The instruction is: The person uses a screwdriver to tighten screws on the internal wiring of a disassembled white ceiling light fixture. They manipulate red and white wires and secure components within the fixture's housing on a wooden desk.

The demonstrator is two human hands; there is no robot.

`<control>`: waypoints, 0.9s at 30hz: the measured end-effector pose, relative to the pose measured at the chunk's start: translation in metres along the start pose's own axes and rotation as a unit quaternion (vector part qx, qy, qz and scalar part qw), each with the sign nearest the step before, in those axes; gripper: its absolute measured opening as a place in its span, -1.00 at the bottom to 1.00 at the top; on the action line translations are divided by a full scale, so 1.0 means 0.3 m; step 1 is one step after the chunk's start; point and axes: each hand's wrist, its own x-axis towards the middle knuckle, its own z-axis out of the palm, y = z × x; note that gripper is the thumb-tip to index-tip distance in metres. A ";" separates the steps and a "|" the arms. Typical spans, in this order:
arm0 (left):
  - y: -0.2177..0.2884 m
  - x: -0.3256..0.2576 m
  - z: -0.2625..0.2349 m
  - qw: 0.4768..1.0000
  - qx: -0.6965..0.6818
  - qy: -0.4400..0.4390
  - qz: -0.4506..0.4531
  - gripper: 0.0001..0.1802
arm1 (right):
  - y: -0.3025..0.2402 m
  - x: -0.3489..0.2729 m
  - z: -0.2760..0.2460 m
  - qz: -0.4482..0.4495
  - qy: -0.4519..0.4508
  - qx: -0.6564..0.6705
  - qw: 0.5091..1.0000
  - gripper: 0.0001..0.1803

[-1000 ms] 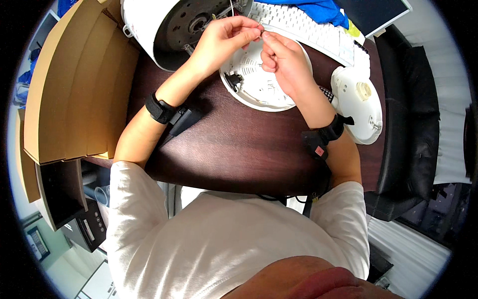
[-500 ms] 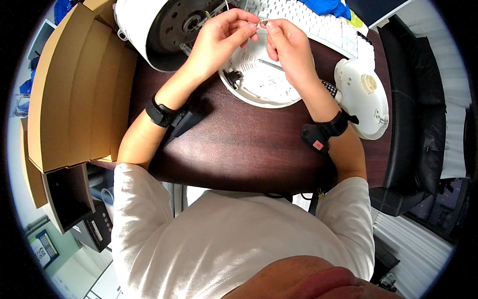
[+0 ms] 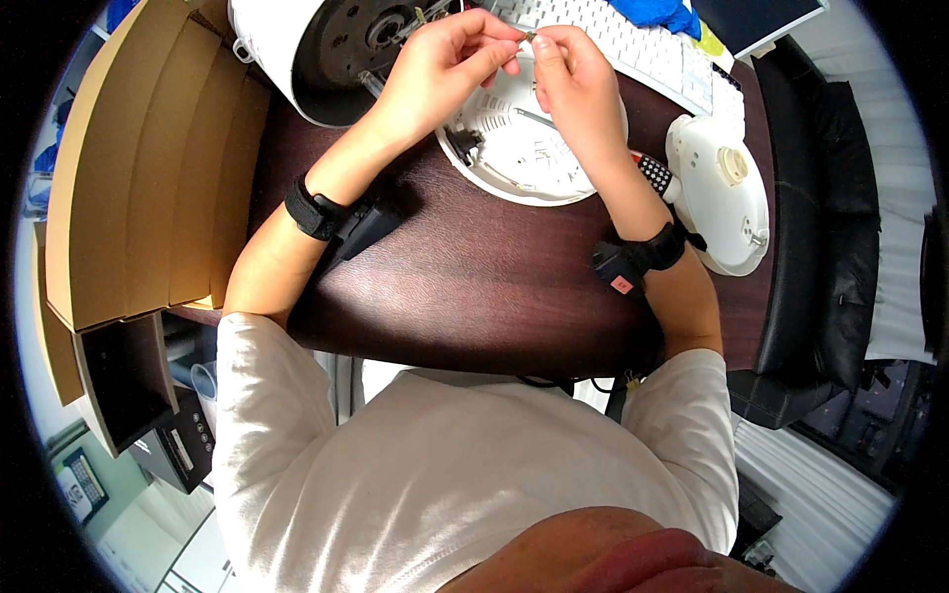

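My left hand (image 3: pixel 450 77) and my right hand (image 3: pixel 578 94) meet at the top middle, each closed in a pinch. Between their fingertips is a small brownish metal piece (image 3: pixel 530 36), too small to tell its kind. Below them lies a round white plastic base (image 3: pixel 568 186), its ribbed inside facing up, with a black part (image 3: pixel 463 145) at its left edge. A thin metal rod (image 3: pixel 532 118) lies across it, partly behind my right hand. Left of my left hand, a white appliance housing (image 3: pixel 272 54) rests on its side, its dark metal inside showing.
A white oval cover (image 3: pixel 717 222) with a round knob lies at the right, beside a dark keypad device (image 3: pixel 654 175). Behind are a white keyboard (image 3: pixel 633 59) and blue cloth (image 3: pixel 657 15). Cardboard (image 3: pixel 148 168) stands along the left, a black padded seat (image 3: pixel 816 227) on the right.
Both hands stay pinched together, their fingertips shifting slightly up and to the right. The small metal piece remains between them. The whole view has shifted a little.
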 end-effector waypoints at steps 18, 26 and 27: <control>0.025 -0.010 0.005 0.996 0.082 -0.001 0.018 -0.80 | -0.025 -0.007 -0.006 -0.018 0.008 -0.031 0.999 -0.83; 0.010 -0.003 0.010 0.999 0.035 0.007 0.004 -0.78 | -0.050 0.010 -0.054 0.036 -0.068 -0.011 0.997 -0.84; 0.010 -0.001 0.007 0.999 0.040 0.000 -0.002 -0.78 | -0.043 0.013 -0.058 0.002 -0.068 -0.041 0.997 -0.85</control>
